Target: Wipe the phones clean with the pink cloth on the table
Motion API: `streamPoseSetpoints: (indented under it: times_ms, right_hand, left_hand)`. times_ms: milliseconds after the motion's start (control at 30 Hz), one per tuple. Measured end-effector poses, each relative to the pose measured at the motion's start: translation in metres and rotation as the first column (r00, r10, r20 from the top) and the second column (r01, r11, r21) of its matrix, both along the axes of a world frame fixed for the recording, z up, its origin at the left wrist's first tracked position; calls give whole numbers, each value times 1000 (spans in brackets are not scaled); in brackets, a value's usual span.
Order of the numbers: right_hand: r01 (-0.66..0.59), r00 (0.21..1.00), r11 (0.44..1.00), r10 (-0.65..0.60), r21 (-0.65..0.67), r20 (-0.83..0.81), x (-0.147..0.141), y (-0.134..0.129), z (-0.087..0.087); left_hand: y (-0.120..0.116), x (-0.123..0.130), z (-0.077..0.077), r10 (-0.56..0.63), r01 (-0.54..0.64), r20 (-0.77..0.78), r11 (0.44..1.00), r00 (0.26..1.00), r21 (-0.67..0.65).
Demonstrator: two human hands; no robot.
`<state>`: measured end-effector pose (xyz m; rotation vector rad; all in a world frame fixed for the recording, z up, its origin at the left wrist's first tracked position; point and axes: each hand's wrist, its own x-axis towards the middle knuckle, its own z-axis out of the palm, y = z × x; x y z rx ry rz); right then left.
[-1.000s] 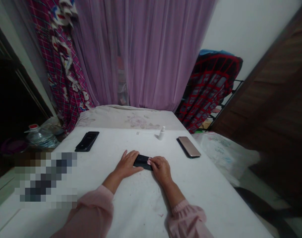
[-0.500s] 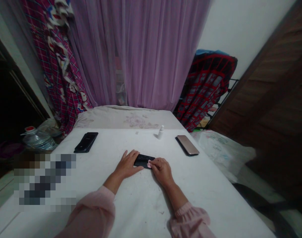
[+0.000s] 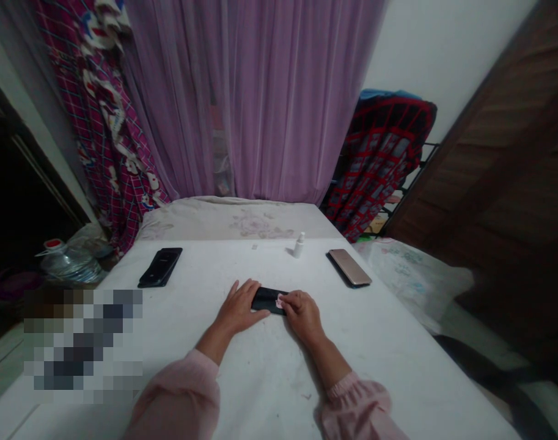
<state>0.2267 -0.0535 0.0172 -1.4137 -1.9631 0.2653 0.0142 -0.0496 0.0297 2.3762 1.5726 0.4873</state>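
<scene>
A black phone (image 3: 266, 300) lies flat on the white-covered table, long side running left to right. My left hand (image 3: 238, 308) grips its left end, thumb along the near edge and fingers at the far edge. Between the fingertips of my right hand (image 3: 305, 315) is a small crumpled pink cloth (image 3: 279, 300), pressed on the phone's right part. The right end of the phone is hidden under that hand. Beyond the hands a small white spray bottle (image 3: 299, 245) stands upright.
Dark phones (image 3: 160, 267) lie stacked at the left, and a gold phone (image 3: 351, 267) rests on a darker one at the right. A tiny pale square (image 3: 254, 247) is near the bottle. A pixelated patch covers the table's left edge. Purple curtains (image 3: 288, 104) hang behind.
The pink cloth has shifted slightly toward the phone's far edge. My left hand keeps its grip on the phone. The whole view has moved a little.
</scene>
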Motion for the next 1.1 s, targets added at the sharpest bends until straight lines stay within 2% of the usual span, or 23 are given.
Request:
streamPoseSetpoints:
  times_ms: [133, 367, 500, 767, 967, 1100]
  right_hand:
    - [-64, 998, 998, 64, 0, -11, 3, -9, -2]
    - [66, 998, 998, -66, -21, 14, -10, 13, 5]
    - [81, 996, 997, -81, 0, 35, -11, 13, 6]
    - [-13, 998, 995, 8, 96, 56, 0, -14, -2]
    - [-17, 999, 990, 10, 137, 49, -5, -3, -3]
    - [-62, 994, 982, 46, 179, 95, -14, -2, 1]
  left_hand:
    - [0, 0, 1, -3, 3, -1, 1000, 1000, -4]
    - [-1, 2, 7, -9, 9, -7, 1000, 1000, -29]
    - [-2, 2, 5, 4, -4, 6, 1000, 1000, 4]
    - [-4, 2, 0, 8, -11, 64, 999, 998, 49]
    - [-2, 0, 1, -15, 13, 78, 1000, 997, 25]
    - [0, -2, 2, -33, 33, 79, 999, 996, 1]
